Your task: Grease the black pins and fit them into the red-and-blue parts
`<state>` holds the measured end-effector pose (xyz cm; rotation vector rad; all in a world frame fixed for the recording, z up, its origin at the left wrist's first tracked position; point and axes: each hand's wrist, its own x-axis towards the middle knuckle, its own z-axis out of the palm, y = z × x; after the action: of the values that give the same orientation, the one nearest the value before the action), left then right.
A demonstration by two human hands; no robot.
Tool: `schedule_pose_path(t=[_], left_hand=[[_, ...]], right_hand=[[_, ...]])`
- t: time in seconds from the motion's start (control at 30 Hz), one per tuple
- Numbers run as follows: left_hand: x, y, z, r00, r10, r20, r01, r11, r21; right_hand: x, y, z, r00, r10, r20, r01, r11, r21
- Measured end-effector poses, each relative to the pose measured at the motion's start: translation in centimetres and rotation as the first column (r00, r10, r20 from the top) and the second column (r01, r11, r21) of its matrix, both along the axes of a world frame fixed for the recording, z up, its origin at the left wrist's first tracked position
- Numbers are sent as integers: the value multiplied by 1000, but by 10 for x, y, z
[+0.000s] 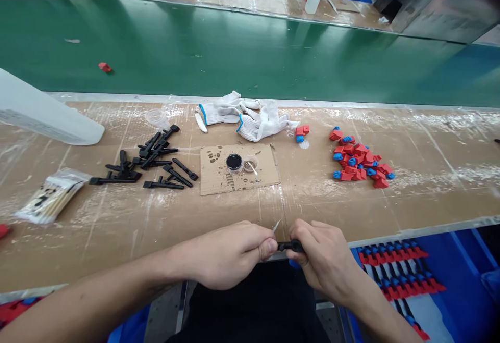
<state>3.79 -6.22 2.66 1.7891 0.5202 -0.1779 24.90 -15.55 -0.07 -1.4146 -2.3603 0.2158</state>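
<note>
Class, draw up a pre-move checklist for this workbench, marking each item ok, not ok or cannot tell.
1. Black part held between left hand and right hand: ok.
2. Black-filled cup on the cardboard: ok.
3. Red-and-blue pieces grouped apart from the pile of black parts: ok.
4. White gloves worn: not ok; they lie on the bench.
5. Pale tip by the left hand identified: cannot tell.

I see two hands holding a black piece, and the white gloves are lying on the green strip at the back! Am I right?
Not quite: the white gloves lie on the brown table, nearer than the green strip, as the head view shows. The left hand and right hand do hold a black piece.
</note>
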Motion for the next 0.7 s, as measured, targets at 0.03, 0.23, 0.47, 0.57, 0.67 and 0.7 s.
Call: schedule_pose_path(t=[0.03,0.23,0.47,0.57,0.67,0.7], left_hand=[[0,-2,0,999,9,-32,-9,1000,6],[1,-10,-4,993,63,-97,-59,997,50],[1,-17,-18,988,148,-54,-143,986,84],[0,-18,-19,987,148,-58,-143,987,75],[0,-14,-9,989,146,-5,-145,989,22],[1,-11,-4,986,165,31,-165,986,9]], right_hand=[[-1,0,-1,1000,-2,24,2,1000,21],[-2,1,-3,994,-2,110,-10,994,106],[-2,0,-7,979,12,204,-42,989,139],[-2,2,-10,979,29,203,-60,988,145],[6,5,-4,995,56,86,-65,993,103],[11,6,0,999,53,9,-53,997,58]])
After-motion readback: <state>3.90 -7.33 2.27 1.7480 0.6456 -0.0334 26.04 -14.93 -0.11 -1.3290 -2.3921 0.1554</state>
